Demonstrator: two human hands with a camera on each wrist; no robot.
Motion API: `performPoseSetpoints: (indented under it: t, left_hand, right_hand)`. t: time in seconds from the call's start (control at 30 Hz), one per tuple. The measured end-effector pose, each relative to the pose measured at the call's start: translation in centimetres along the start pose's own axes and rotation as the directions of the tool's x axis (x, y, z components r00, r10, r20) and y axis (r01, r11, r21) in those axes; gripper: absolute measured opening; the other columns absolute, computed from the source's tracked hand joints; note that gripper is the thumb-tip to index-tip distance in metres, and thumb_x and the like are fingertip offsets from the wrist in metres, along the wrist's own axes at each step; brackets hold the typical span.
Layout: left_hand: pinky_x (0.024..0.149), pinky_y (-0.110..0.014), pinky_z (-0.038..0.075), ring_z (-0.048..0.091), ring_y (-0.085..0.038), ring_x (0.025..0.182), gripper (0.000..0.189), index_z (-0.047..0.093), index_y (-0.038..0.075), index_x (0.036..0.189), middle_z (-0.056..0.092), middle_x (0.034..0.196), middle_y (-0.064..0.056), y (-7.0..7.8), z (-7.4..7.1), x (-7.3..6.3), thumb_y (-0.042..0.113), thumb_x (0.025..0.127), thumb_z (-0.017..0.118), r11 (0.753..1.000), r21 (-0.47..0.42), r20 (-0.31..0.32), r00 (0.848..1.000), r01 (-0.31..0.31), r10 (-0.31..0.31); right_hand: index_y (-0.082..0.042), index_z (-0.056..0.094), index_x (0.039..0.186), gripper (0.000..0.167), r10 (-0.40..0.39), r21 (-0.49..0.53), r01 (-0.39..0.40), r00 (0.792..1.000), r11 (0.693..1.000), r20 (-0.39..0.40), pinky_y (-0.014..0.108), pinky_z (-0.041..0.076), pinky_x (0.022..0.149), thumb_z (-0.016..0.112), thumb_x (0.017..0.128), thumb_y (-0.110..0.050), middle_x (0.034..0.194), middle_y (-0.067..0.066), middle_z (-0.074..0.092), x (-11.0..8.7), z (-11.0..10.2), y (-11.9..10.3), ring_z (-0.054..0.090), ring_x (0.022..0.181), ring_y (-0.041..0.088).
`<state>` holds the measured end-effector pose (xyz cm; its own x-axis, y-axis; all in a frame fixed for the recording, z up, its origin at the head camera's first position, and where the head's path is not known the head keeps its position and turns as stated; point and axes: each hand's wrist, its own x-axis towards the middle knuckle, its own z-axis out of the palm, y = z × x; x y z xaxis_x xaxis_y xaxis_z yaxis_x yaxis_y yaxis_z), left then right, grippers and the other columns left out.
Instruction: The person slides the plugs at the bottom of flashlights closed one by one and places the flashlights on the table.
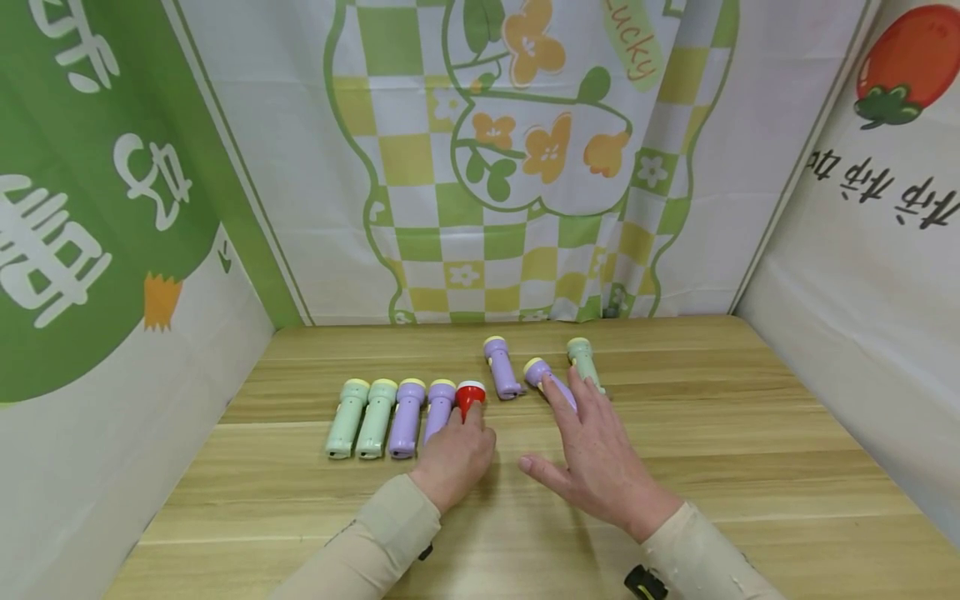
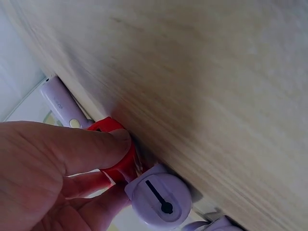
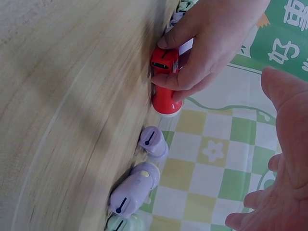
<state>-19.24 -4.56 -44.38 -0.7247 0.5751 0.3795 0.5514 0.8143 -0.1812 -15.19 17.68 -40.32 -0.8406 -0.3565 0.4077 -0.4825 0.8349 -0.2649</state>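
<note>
My left hand (image 1: 456, 457) pinches a red flashlight (image 1: 470, 393) with a white rim, thumb on one side and fingers on the other. It lies at the right end of a row, beside a purple flashlight (image 1: 440, 400); its tail shows in the right wrist view. The right hand (image 1: 603, 467) is spread over the table with fingers straight and nothing held. Its fingertips overlap a slanted purple flashlight (image 1: 537, 372) in the head view, and a green flashlight (image 1: 581, 353) lies just beyond. Another purple flashlight (image 1: 501, 368) rests between the two hands, farther back.
Leftward, the row continues with another purple flashlight (image 1: 407, 417) and two green ones, a nearer green flashlight (image 1: 377, 419) and an end green flashlight (image 1: 347, 421). The wooden table (image 1: 712, 400) meets a patterned curtain (image 1: 420, 158) at the back, with printed cloth on both sides.
</note>
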Motion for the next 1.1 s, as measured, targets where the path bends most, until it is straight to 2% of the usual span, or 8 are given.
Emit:
performPoseSetpoints:
  t: [0.37, 0.63, 0.9, 1.1]
  left_hand:
    - [0.055, -0.042, 0.056, 0.058, -0.033, 0.078, 0.009, 0.064, 0.007, 0.081, 0.062, 0.107, -0.021, -0.2, 0.0, -0.1, 0.005, 0.083, 0.073, 1.0, 0.023, -0.006, 1.0, -0.021, 0.021]
    - [0.059, -0.041, 0.058, 0.059, -0.032, 0.081, 0.01, 0.064, 0.007, 0.083, 0.062, 0.109, -0.019, -0.2, -0.2, -0.2, 0.004, 0.085, 0.073, 0.999, 0.035, 0.018, 0.999, -0.03, 0.029]
    - [0.06, -0.041, 0.059, 0.058, -0.032, 0.085, 0.009, 0.065, 0.008, 0.082, 0.063, 0.11, -0.019, -0.3, -0.3, -0.2, 0.004, 0.085, 0.072, 0.999, 0.032, -0.001, 0.999, -0.04, 0.04]
    - [0.065, -0.043, 0.06, 0.061, -0.033, 0.09, 0.004, 0.068, 0.008, 0.091, 0.064, 0.11, -0.019, -0.3, -1.1, 0.4, 0.005, 0.089, 0.068, 1.0, -0.005, 0.059, 0.998, -0.022, 0.023]
  right_hand:
    - [-0.014, 0.023, 0.166, 0.1, 0.019, 0.005, -0.019, 1.0, 1.0, 0.025, 0.07, 0.027, 0.119, 0.071, 0.092, -0.06, 0.166, 0.036, 0.019, 0.0, 0.0, 0.1, 0.023, 0.151, 0.059]
    - [-0.011, 0.026, 0.165, 0.1, 0.022, 0.001, -0.022, 0.999, 1.0, 0.027, 0.07, 0.027, 0.119, 0.073, 0.091, -0.058, 0.165, 0.036, 0.02, 0.0, 0.0, 0.1, 0.025, 0.15, 0.06]
    - [-0.013, 0.025, 0.166, 0.1, 0.032, 0.002, -0.032, 0.999, 0.999, 0.036, 0.07, 0.027, 0.119, 0.073, 0.091, -0.058, 0.166, 0.035, 0.019, 0.0, 0.0, 0.2, 0.023, 0.151, 0.059]
    - [-0.013, 0.025, 0.166, 0.1, 0.033, -0.006, -0.033, 0.999, 0.999, 0.039, 0.07, 0.026, 0.12, 0.071, 0.091, -0.061, 0.167, 0.035, 0.018, 0.1, 0.0, 0.2, 0.023, 0.152, 0.058]
